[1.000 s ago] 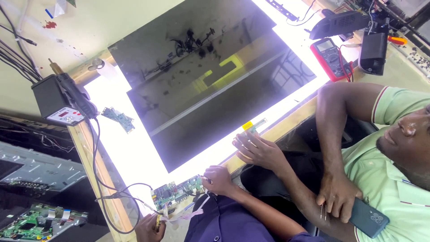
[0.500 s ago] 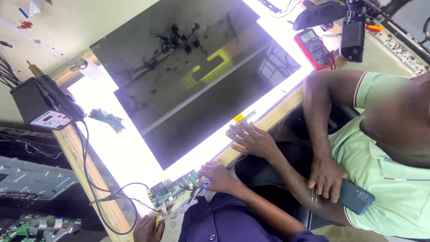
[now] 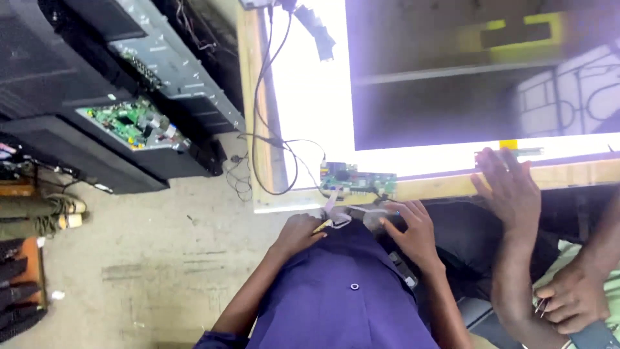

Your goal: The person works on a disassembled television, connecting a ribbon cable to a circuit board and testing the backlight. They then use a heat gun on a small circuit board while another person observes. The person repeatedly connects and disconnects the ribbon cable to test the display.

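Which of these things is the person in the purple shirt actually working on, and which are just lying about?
In hand:
- left hand and right hand at the flat ribbon cable
- small green circuit board on the bench edge
- lit panel it lies beside

Lying about:
- opened set with green board on the floor
- co-worker's hand resting on the bench

A large dark panel (image 3: 478,71) lies on the lit white desk (image 3: 310,116). On the concrete floor (image 3: 161,258) to the left stands an opened television chassis (image 3: 174,77) beside a green circuit board (image 3: 132,123)
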